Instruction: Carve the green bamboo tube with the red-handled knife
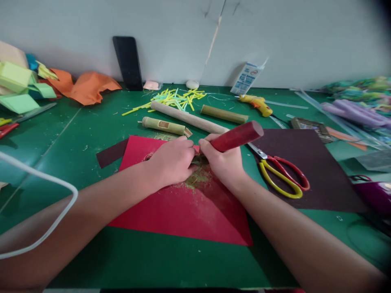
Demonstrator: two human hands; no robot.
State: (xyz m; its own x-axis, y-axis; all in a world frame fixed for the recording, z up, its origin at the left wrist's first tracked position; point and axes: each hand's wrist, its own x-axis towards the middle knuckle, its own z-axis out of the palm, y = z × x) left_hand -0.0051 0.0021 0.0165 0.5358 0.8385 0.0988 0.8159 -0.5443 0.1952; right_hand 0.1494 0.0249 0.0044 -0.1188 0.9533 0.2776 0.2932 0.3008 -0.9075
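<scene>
One slip, if the piece skids on those shavings [195, 179], could nick the left hand [174, 160], curled tight (on what, I can't tell). The right hand [225, 160] is wrapped round a red handle [236, 136], tilted toward two o'clock, over red paper [171, 215] mid-desk [146, 260]. At one o'clock leans a packet [247, 77], contents unseen.

A black phone [127, 63] leans against the wall [171, 36] near crumpled orange material [88, 87].

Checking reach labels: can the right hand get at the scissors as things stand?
Likely yes: the scissors lie close to the right hand, their near end uncovered. That hand grips a red rod, which it would probably set down first.
</scene>
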